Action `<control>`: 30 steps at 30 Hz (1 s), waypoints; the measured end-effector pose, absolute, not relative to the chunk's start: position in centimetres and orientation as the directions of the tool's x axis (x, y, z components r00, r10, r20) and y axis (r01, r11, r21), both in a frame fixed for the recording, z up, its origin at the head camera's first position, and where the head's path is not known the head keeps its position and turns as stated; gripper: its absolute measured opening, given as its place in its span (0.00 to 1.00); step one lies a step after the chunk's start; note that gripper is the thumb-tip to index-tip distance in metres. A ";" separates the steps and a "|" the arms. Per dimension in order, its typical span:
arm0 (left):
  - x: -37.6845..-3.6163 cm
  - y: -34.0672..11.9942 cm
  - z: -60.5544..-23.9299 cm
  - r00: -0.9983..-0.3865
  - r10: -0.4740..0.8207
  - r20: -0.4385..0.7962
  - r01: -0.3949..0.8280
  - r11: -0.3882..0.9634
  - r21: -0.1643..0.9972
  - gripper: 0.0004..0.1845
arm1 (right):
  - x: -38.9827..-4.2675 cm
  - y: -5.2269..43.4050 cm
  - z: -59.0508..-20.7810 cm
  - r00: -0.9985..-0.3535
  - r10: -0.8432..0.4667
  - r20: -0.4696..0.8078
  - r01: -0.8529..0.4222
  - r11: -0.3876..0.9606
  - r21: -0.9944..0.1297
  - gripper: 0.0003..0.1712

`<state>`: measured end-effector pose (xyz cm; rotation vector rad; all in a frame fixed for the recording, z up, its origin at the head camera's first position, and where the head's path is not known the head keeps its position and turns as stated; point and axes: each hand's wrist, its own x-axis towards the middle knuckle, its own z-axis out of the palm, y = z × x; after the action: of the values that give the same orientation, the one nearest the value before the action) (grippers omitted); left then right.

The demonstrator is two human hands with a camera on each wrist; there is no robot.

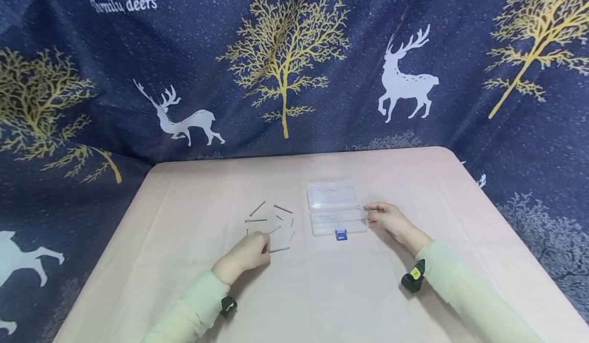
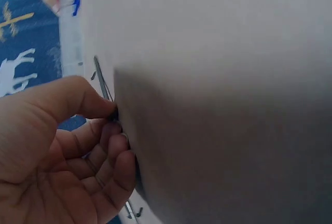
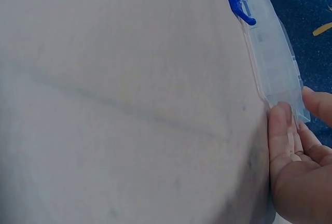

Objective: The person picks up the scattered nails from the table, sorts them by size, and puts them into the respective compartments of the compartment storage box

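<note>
The left hand (image 1: 247,254) has thumb and forefinger drawn together, pinching the end of one metal nail (image 1: 279,250) low over the desk (image 1: 322,287); its other fingers are curled. Around it lie loose nails (image 1: 255,221), longer and shorter, scattered at mixed angles just left of a clear plastic box (image 1: 328,227). The box sits open — lid (image 1: 332,196) folded back toward the patterned cloth (image 1: 349,87), blue latch (image 1: 341,234) facing the person. The right hand (image 1: 391,221) holds its right end, thumb and fingers slightly parted around the corner.
</note>
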<state>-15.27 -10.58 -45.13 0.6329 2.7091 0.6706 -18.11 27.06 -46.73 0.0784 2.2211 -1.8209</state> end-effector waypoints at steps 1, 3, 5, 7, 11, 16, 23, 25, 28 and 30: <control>-15.1 -10.5 -45.0 -0.864 0.479 -0.159 0.359 0.804 0.474 0.07 | -18.1 27.0 -46.6 -0.961 -0.126 -0.246 0.216 0.215 -0.952 0.28; -15.0 -10.4 -44.9 -0.860 0.488 -0.152 0.383 0.812 0.440 0.06 | -18.1 26.8 -46.4 -0.959 -0.130 -0.252 0.221 0.214 -0.952 0.27; -14.9 -10.4 -44.7 -0.857 0.494 -0.147 0.394 0.813 0.428 0.05 | -18.1 26.7 -46.3 -0.958 -0.133 -0.256 0.225 0.208 -0.952 0.27; -14.8 -10.5 -44.6 -0.855 0.496 -0.153 0.391 0.810 0.437 0.05 | -18.1 26.7 -46.3 -0.957 -0.132 -0.259 0.229 0.202 -0.952 0.27; -15.0 -10.9 -44.3 -0.852 0.501 -0.155 0.382 0.795 0.472 0.06 | -18.2 26.8 -46.5 -0.958 -0.118 -0.262 0.233 0.213 -0.949 0.26; -15.3 -11.6 -44.1 -0.846 0.513 -0.143 0.389 0.779 0.492 0.07 | -18.2 26.8 -46.2 -0.960 -0.120 -0.254 0.223 0.225 -0.948 0.26; -15.6 -12.5 -44.3 -0.818 0.555 -0.152 0.371 0.710 0.598 0.06 | -18.3 26.7 -46.5 -0.960 -0.123 -0.253 0.217 0.249 -0.944 0.26; -15.6 -12.8 -44.4 -0.809 0.564 -0.163 0.340 0.677 0.653 0.06 | -18.3 26.7 -46.5 -0.959 -0.121 -0.258 0.221 0.254 -0.942 0.25; -15.6 -13.1 -44.4 -0.805 0.565 -0.181 0.291 0.641 0.710 0.07 | -18.3 26.7 -46.6 -0.960 -0.114 -0.255 0.224 0.228 -0.947 0.25; -15.6 -13.2 -44.4 -0.807 0.556 -0.197 0.260 0.635 0.727 0.08 | -18.2 26.8 -46.6 -0.963 -0.117 -0.243 0.215 0.208 -0.954 0.26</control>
<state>-15.63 -13.16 -44.38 0.6459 2.4519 0.9993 -18.23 26.75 -46.57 0.0931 2.2225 -1.8242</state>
